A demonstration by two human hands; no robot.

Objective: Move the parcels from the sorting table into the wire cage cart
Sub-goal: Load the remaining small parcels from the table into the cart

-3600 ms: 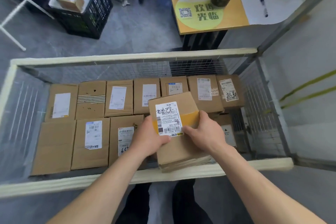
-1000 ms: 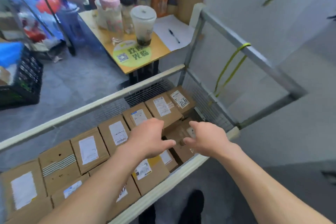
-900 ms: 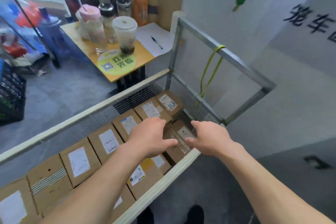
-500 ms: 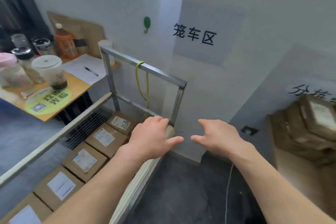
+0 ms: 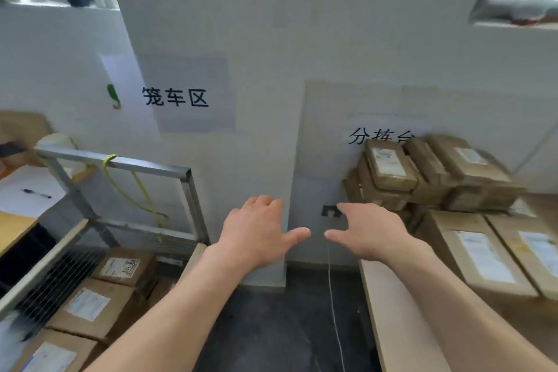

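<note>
The wire cage cart (image 5: 120, 164) stands at the lower left, with several labelled cardboard parcels (image 5: 93, 305) lying flat inside it. On the right, the wooden sorting table (image 5: 392, 311) carries a heap of brown parcels (image 5: 428, 172) against the wall and two larger flat boxes (image 5: 477, 254) in front. My left hand (image 5: 256, 235) and my right hand (image 5: 374, 235) hover side by side in mid-air between cart and table, fingers relaxed and spread, holding nothing.
A grey wall with two paper signs faces me. A yellow cord (image 5: 136, 190) hangs from the cart's top rail. A yellow side table (image 5: 15, 226) with paper and a pen is at the far left. Dark floor (image 5: 271, 326) separates cart and table, with a thin cable hanging there.
I put the parcel down in the cart and let go. My view has swung right from the cart toward the sorting table, with both empty hands moving along.
</note>
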